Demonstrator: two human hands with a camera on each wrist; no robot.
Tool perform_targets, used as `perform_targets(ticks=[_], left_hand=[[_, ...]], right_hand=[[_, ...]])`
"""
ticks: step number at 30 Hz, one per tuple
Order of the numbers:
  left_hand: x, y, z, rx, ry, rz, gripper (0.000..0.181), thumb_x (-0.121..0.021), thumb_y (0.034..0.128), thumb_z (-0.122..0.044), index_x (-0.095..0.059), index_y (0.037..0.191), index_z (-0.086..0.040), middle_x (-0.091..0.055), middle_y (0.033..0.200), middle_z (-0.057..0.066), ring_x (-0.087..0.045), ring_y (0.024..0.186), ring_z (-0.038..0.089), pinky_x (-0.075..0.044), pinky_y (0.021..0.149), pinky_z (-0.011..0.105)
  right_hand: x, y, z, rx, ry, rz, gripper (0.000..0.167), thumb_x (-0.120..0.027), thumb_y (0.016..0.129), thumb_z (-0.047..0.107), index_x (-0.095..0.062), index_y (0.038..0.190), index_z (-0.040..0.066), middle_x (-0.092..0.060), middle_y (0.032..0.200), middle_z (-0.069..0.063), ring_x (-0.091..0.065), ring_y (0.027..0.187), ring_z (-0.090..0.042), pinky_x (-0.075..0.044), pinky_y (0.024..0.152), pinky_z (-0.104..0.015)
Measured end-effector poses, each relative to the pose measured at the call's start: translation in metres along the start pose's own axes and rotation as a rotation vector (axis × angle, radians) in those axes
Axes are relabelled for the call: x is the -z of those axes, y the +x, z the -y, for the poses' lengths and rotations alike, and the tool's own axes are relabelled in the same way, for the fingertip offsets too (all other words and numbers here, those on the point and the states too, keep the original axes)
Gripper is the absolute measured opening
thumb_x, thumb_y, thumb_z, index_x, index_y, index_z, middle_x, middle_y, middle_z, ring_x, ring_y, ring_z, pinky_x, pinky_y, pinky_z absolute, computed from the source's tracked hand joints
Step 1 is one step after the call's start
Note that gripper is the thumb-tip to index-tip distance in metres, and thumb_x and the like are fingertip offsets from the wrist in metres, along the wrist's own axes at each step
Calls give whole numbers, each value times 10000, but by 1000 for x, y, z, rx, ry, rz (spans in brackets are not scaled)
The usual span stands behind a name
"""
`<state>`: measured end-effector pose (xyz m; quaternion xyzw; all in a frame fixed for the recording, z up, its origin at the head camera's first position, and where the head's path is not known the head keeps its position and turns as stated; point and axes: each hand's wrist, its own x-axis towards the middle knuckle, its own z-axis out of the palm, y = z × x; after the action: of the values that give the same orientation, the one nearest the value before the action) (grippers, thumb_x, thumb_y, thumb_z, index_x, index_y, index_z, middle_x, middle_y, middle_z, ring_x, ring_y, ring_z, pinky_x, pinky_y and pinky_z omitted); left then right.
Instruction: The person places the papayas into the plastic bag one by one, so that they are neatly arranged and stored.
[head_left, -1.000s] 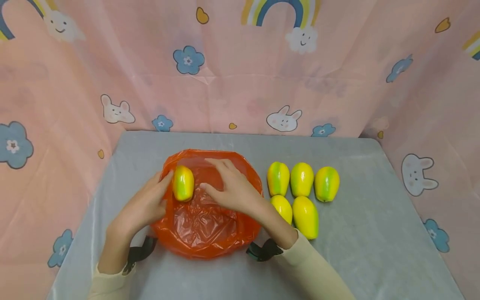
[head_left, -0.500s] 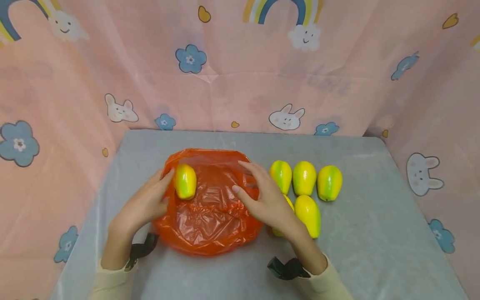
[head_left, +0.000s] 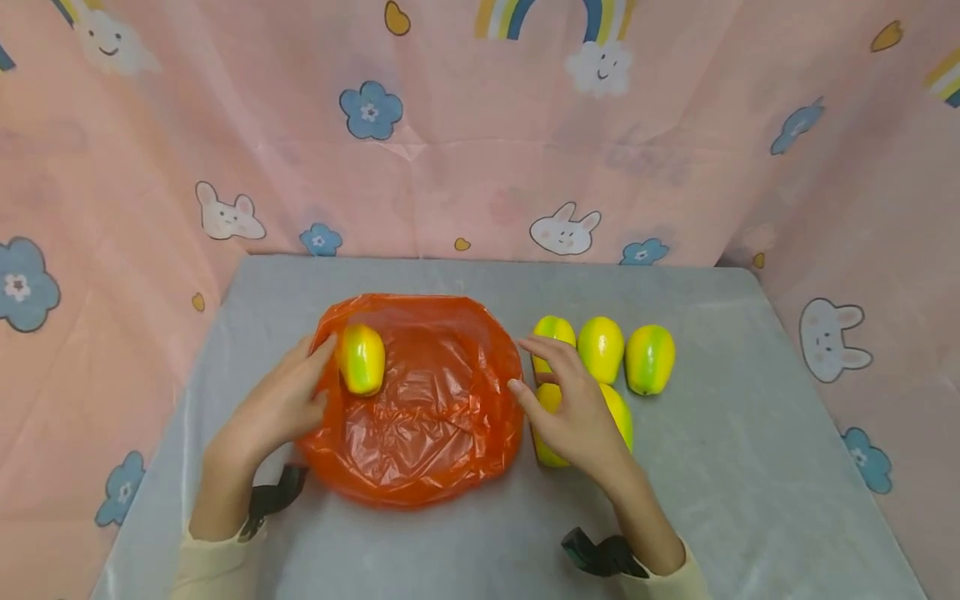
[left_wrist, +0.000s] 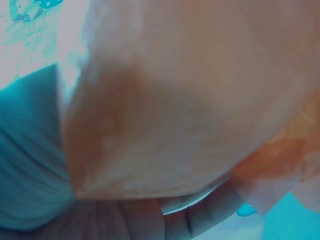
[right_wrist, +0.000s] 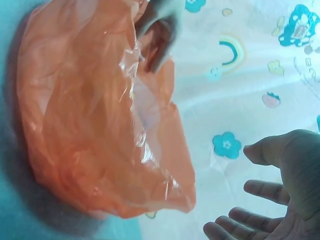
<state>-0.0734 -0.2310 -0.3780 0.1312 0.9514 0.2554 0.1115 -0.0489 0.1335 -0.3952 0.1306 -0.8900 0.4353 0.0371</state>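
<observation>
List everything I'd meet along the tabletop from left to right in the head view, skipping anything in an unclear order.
Left hand → orange-red bag with a yellow-green fruit inside → right hand → rightmost loose fruit.

The bag [head_left: 427, 417] is sheer orange-red, the fruit [head_left: 363, 360] in it yellow marked with green. The fruits [head_left: 601, 350] beside it are yellow (some striped green), the worktop [head_left: 750, 467] grey-blue. The cloth [head_left: 465, 158] is pink, printed with blue flowers [head_left: 371, 110], white rabbits [head_left: 565, 232], yellow hearts [head_left: 397, 18] and yellow, white and blue rainbows [head_left: 594, 17]. The sleeves [head_left: 217, 568] are cream.
</observation>
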Motion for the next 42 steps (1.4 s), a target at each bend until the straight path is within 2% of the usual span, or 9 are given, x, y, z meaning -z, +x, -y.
perform_targets(ticks=[3,10,18,22,28,38,42], left_hand=[[1,2,0,-13,14,-2,807,-632,911,64,-277,1635,68,-330,1664,308,-407,1472,484,-402,1184,679],[3,7,-3,-32,42,-3,781,-628,924,43,-284,1624,91,-368,1629,316,-420,1452,479,-389,1201,673],[4,8,-5,-25,37,2,794,-637,921,49,-281,1629,79,-358,1642,303,-419,1455,472,-392,1200,673],[3,8,-4,-12,27,8,817,-628,903,79,-273,1639,63,-355,1647,292,-416,1453,464,-395,1198,671],[1,6,-2,-15,16,2,830,-588,869,138,-277,1635,68,-349,1651,297,-404,1466,474,-368,1216,672],[-4,4,0,-10,30,-13,810,-585,874,141,-294,1627,75,-346,1655,309,-402,1483,495,-357,1228,667],[-6,4,1,-4,26,-14,816,-598,873,141,-289,1626,79,-357,1647,312,-417,1472,487,-369,1222,661]], right_hand=[[5,-7,-9,-18,-25,-35,540,-748,982,222,-577,1489,157,-537,1539,-84,-601,1346,-323,-611,1009,-555],[15,-22,-28,-56,-85,-110,490,-737,990,236,-609,1449,121,-560,1521,-146,-541,1397,-347,-492,1126,-658],[25,-35,-44,-51,-86,-184,462,-753,965,129,-631,1401,33,-605,1458,-169,-573,1346,-361,-496,1074,-602],[29,-40,-49,-56,-114,-188,468,-754,958,110,-624,1393,-3,-597,1460,-208,-571,1337,-405,-486,1074,-644],[33,-44,-57,-70,-143,-181,489,-763,954,119,-612,1409,20,-577,1460,-224,-540,1361,-448,-431,1104,-729],[35,-53,-72,-80,-184,-173,494,-766,948,109,-608,1404,4,-573,1433,-247,-538,1347,-452,-443,1077,-711],[33,-58,-80,-122,-203,-172,513,-770,943,115,-596,1411,1,-532,1446,-272,-540,1319,-473,-470,1031,-696]])
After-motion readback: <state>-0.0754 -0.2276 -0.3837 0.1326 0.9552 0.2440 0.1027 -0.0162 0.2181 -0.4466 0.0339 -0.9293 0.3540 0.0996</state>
